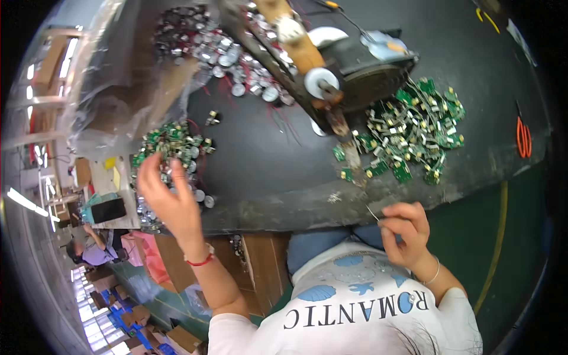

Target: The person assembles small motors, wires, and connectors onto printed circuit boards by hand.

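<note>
My left hand [171,201] reaches over a heap of small green circuit boards with round silver discs attached [171,139] at the table's left edge. Its thumb and fingers are apart, and nothing shows between them. My right hand [405,234] is in front of the table's near edge, thumb and fingers pinched on a thin, straight metal piece [373,213]. That piece points up and left toward the table; whether it is a wire or a tool tip I cannot tell. Beyond it lies a pile of green circuit boards [408,130], with a few loose boards on its left side.
A metal stand [260,53] with an orange-brown bar and white roll rises mid-table. Silver discs with red wires [225,53] lie behind it, beside a plastic-lined box [130,112]. Orange-handled pliers [523,139] lie far right. Cardboard boxes [266,266] stand below the near edge.
</note>
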`<state>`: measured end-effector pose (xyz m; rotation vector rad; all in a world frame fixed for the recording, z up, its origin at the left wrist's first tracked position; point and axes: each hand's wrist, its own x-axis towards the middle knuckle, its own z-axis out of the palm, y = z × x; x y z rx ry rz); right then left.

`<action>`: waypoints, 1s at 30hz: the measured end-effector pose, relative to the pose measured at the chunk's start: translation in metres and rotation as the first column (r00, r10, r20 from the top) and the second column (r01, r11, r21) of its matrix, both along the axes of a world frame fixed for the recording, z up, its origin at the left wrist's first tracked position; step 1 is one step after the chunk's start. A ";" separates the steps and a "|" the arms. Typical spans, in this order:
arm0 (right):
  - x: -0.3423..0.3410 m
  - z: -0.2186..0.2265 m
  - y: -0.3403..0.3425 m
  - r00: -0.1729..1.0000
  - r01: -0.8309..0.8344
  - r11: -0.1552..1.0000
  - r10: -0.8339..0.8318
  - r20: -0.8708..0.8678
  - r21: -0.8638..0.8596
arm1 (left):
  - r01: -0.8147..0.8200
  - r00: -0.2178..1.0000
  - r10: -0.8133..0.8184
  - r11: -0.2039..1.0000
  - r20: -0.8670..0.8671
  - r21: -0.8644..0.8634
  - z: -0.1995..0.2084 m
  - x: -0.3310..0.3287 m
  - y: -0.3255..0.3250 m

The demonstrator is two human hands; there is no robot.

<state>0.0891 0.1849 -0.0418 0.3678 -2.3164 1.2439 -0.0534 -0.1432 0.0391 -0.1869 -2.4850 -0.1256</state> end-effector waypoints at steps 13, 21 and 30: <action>0.002 0.003 -0.019 0.995 -0.080 0.987 0.087 0.048 -0.136 | 0.419 0.851 -0.455 0.889 0.261 0.185 -0.049 -0.042 0.094; 0.001 -0.017 -0.030 0.958 -0.266 0.890 0.288 0.005 -0.371 | 0.141 0.694 -0.632 0.589 0.345 0.796 -0.035 0.080 0.077; 0.013 -0.003 -0.058 0.890 -0.191 0.842 0.365 0.272 -0.504 | -0.118 0.488 -0.852 0.149 0.188 0.982 -0.040 0.124 0.049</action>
